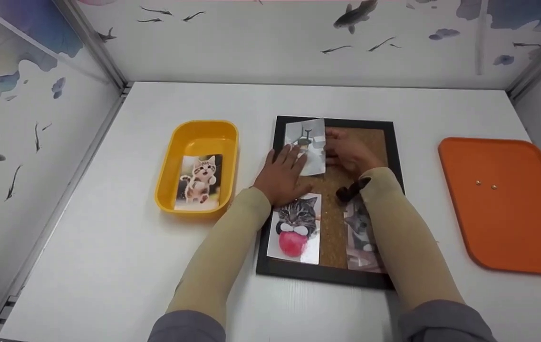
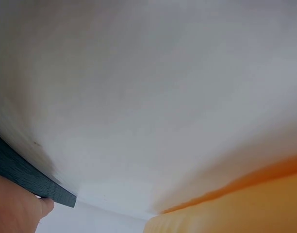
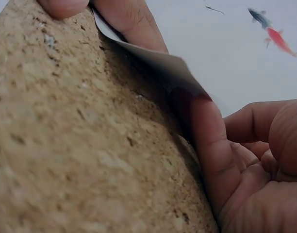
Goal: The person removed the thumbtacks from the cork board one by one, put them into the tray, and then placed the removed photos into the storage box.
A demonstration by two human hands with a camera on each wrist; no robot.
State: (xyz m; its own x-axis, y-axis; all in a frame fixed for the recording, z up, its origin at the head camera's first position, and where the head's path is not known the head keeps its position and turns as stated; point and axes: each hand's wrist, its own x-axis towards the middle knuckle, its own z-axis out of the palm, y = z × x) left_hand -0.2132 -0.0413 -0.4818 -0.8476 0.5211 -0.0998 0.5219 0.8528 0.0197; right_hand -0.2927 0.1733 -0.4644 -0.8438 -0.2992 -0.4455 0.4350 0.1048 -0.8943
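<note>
My left hand (image 1: 282, 178) lies on the upper left of a framed cork board (image 1: 334, 228), fingers straight and pressing on a glossy photo (image 1: 315, 142) with a greyish picture blurred by glare. My right hand (image 1: 351, 152) pinches that photo's right edge. In the right wrist view, the photo's edge (image 3: 173, 65) curls up off the cork, with a right-hand finger (image 3: 211, 141) under it. Below my left hand, a photo of a tabby cat with a red ball (image 1: 294, 228) lies on the board. Another cat photo (image 1: 358, 228) is partly hidden by my right forearm.
A yellow bin (image 1: 163, 190) to the left holds a kitten photo (image 1: 199, 183). On the right, an orange tray (image 1: 513, 228) carries two small gold-coloured pieces (image 1: 494, 187). Printed walls (image 1: 275, 47) enclose the white table (image 1: 109, 237) at the back and sides.
</note>
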